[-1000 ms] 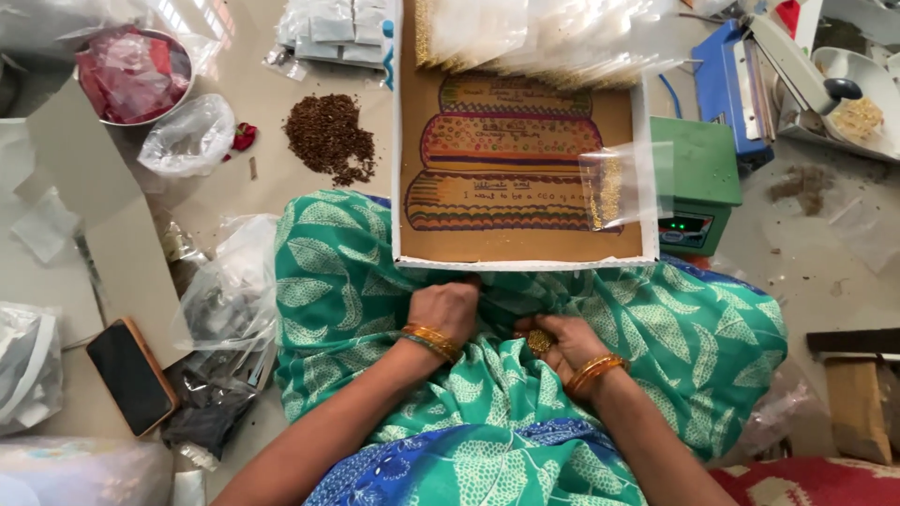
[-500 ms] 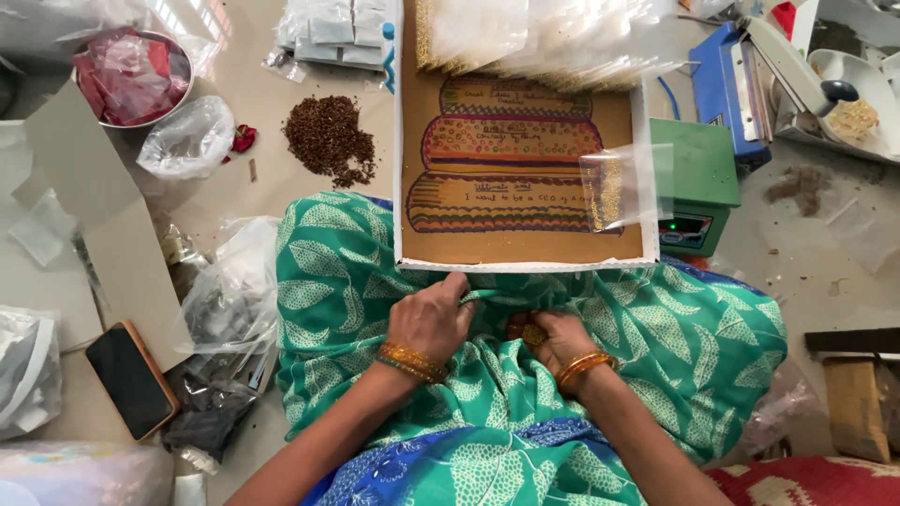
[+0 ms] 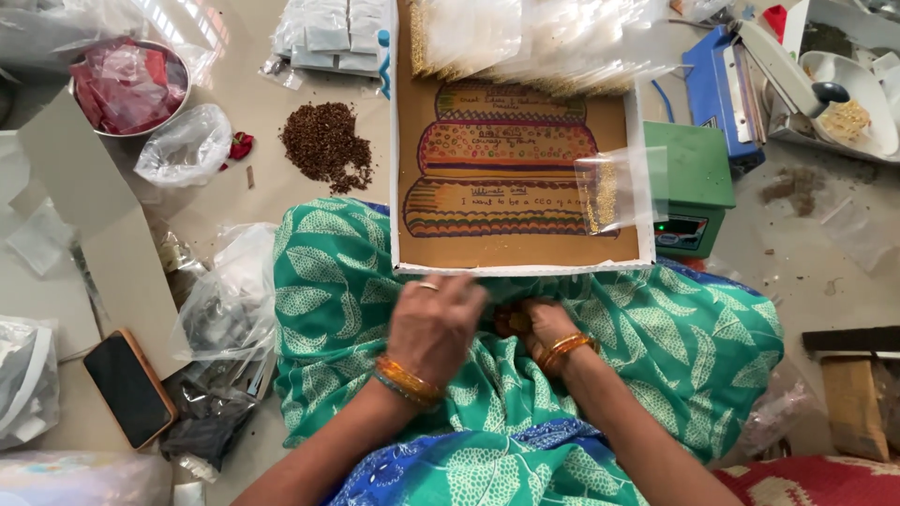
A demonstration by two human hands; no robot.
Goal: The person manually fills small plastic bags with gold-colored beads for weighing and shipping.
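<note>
Both hands worked low in the lap, just below the cardboard tray

From the head view, at lower centre of the frame, the left hand (image 3: 433,323) was blurred, fingers spread over the green patterned cloth (image 3: 647,347), touching the tray (image 3: 525,245) edge; the right hand (image 3: 544,330) beside it was curled around something small and brownish, too hidden to identify. A clear pouch (image 3: 614,192) of yellow grains leaned at the tray's right side, a green scale (image 3: 694,183) beyond it, a brown seed heap (image 3: 323,142) at upper left
</note>
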